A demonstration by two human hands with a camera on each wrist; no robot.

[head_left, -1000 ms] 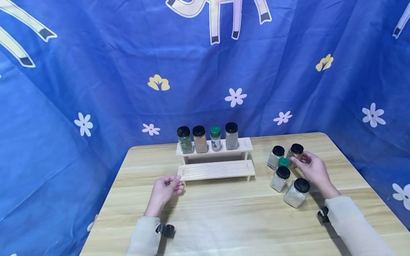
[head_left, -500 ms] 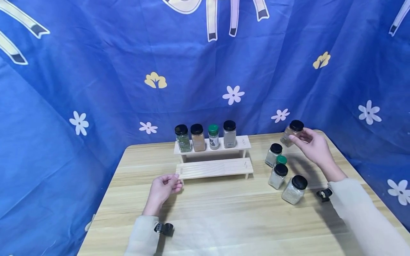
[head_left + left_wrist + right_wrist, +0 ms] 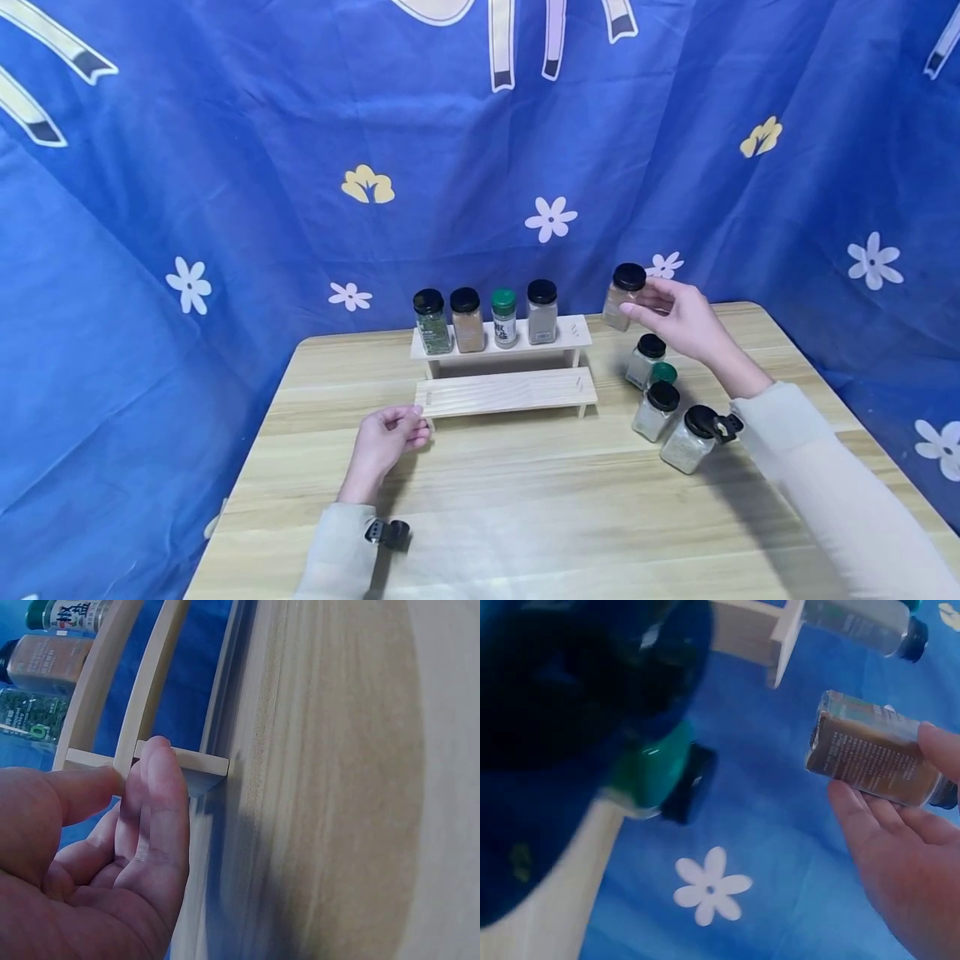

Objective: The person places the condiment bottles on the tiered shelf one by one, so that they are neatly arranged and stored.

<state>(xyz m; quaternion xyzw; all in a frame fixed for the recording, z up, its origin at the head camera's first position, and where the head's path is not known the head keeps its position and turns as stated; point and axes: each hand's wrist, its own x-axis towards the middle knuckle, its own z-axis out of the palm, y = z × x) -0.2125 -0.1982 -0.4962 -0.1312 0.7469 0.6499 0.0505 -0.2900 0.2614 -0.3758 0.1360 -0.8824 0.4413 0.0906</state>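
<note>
Two grips serve us: our left fingers (image 3: 166,802) pinch the near shelf (image 3: 506,393) by its left end; our right fingers (image 3: 855,819), a jar's width apart, hold the brown jar (image 3: 617,305), raised right of the far shelf (image 3: 573,331). We should brace lightly, jar upright, clear of the shelved jars (image 3: 468,330).

The two-tier rack (image 3: 510,393) is showing pale, matt, bare wood. The counter (image 3: 525,500) is presenting a smooth wood-grain surface with a soft sheen. The held jar (image 3: 617,312) is looking clear and glossy, glass or plastic being hard to tell; its black cap (image 3: 629,277) is resembling smooth plastic. The backdrop (image 3: 450,242) is hanging as creased cloth; the right sleeve (image 3: 810,467) is appearing matt cloth.
</note>
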